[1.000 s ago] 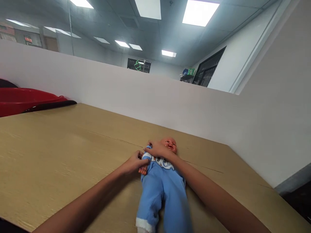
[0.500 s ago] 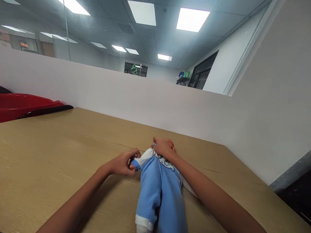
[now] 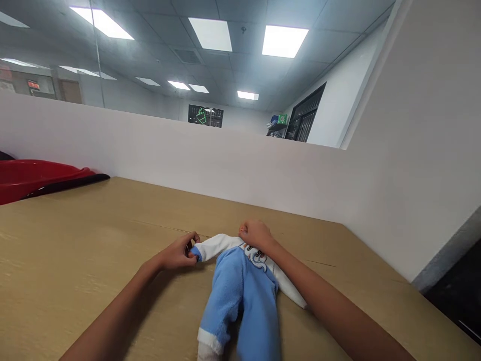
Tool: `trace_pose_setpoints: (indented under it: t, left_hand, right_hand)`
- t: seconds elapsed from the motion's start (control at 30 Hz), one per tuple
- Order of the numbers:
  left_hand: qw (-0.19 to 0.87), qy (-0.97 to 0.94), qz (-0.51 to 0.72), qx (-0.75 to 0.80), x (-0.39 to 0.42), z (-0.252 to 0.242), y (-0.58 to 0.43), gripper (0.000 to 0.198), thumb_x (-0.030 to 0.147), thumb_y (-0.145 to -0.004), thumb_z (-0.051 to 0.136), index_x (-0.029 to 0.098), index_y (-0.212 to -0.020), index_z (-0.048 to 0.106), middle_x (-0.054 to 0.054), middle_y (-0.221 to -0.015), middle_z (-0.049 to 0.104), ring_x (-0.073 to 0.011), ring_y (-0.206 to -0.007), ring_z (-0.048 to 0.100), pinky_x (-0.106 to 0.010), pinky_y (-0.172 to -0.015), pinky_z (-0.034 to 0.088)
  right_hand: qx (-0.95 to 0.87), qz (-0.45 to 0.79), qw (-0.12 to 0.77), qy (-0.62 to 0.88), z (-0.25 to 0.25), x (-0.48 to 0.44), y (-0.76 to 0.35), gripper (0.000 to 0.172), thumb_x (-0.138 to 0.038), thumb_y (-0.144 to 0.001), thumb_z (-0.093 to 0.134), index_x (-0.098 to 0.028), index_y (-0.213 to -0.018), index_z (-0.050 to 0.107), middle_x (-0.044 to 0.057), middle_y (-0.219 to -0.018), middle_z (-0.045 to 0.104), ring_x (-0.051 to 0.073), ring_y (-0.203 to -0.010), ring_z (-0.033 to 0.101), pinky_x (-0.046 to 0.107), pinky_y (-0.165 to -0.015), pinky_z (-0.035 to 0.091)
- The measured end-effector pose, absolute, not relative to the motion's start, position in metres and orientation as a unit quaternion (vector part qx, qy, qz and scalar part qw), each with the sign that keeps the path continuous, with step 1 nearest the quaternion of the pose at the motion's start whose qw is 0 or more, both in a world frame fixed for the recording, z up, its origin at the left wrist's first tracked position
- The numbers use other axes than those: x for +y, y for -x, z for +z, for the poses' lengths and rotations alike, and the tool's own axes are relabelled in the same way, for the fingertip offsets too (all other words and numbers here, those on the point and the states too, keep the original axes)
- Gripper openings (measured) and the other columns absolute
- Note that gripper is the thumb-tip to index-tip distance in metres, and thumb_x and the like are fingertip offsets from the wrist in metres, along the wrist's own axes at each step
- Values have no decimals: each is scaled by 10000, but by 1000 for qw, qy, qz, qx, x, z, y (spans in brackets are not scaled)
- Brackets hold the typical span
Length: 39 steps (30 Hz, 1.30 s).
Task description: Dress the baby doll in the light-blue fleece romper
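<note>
A baby doll in a blue and white sleepsuit (image 3: 244,286) lies on its back on the wooden table (image 3: 75,240), legs toward me. My left hand (image 3: 178,252) pinches the cuff of the doll's white sleeve, which is stretched out to the left. My right hand (image 3: 256,233) is closed over the suit's neck and hides the doll's head. The other sleeve lies under my right forearm.
A red and black plastic object (image 3: 33,175) sits at the table's far left. White partition walls (image 3: 225,165) close the table at the back and right. A dark gap opens past the table's right edge.
My left hand has pulled the sleeve out to the left, and the doll's small hand no longer shows. My right hand has shifted over the doll's head, covering its face.
</note>
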<state>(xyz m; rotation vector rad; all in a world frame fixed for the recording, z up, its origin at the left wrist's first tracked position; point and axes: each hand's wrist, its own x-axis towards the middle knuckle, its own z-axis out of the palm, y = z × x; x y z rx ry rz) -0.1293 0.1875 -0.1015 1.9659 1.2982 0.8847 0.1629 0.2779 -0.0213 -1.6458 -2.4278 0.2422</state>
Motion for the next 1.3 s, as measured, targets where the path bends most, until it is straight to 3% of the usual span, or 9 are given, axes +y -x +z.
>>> trace_pose_setpoints:
  t: [0.17,0.33,0.57,0.7,0.77,0.87,1.07,1.17,1.3]
  left_hand:
    - [319,-746,329,483,191,-111,127,359,306,-718,617,215,-1045,498,77,-718,479,-140,-651,451,-257,-615,322]
    - [322,-757,318,471,192,-113,128,352,308,-741,643,213,-1050,504,72,-728,488,-139,-650,454,-256,-622,335]
    - [272,-775,294,488,194,-119,136,343,377,-820,629,196,-1107,570,-3,-857,627,-176,-718,538,-287,-675,428]
    - [197,-788,298,502,199,-121,145,445,526,-897,569,181,-1171,634,-117,-1131,708,-304,-1027,633,-420,-915,516]
    - [153,-798,298,501,201,-114,141,489,566,-938,498,190,-1209,654,-139,-1252,698,-360,-1193,596,-509,-1061,469]
    - [108,-809,326,477,195,-90,108,456,511,-1028,390,221,-1274,642,-123,-1355,667,-342,-1304,547,-533,-1164,405]
    - [100,-897,274,331,174,-31,-22,278,326,-1071,488,272,-1300,637,-82,-1401,650,-262,-1352,540,-419,-1168,426]
    - [58,-931,210,295,183,-33,-67,285,288,-983,647,240,-1263,672,-100,-1311,703,-311,-1273,599,-468,-1132,432]
    - [22,-953,156,260,202,-54,-84,143,330,-912,770,218,-991,732,-75,-1062,754,-284,-1030,670,-420,-968,479]
  right_hand:
    - [-842,249,87,471,-28,274,-204,497,-630,-923,610,-201,-698,722,34,-698,692,200,-726,632,282,-639,453]
    - [-850,351,103,378,-37,239,-262,545,-757,-842,645,-220,-789,726,-11,-735,616,179,-719,538,283,-644,429]
    - [-863,274,192,379,-70,179,-306,330,-553,-961,656,-226,-981,700,36,-996,668,229,-918,610,345,-842,494]
    - [-862,140,252,416,-89,165,-320,221,-354,-1035,543,-252,-1113,722,82,-1151,712,279,-1107,629,446,-1020,473]
    - [-856,115,264,429,-95,163,-332,243,-315,-1010,568,-274,-1202,711,91,-1244,694,288,-1187,612,474,-1080,454]
    - [-850,131,263,436,-101,160,-356,450,-337,-946,668,-298,-1392,621,101,-1416,614,300,-1326,546,489,-1162,418]
    - [-820,203,258,470,-109,158,-388,747,-388,-832,802,-278,-1515,520,117,-1490,603,345,-1370,541,524,-1187,401]
    - [-803,265,265,463,-113,157,-390,750,-356,-796,829,-288,-1487,546,114,-1487,621,354,-1359,570,518,-1167,424]
    - [-747,311,333,485,-121,161,-391,660,-288,-753,829,-255,-1366,588,120,-1341,700,329,-1186,682,471,-1034,532]
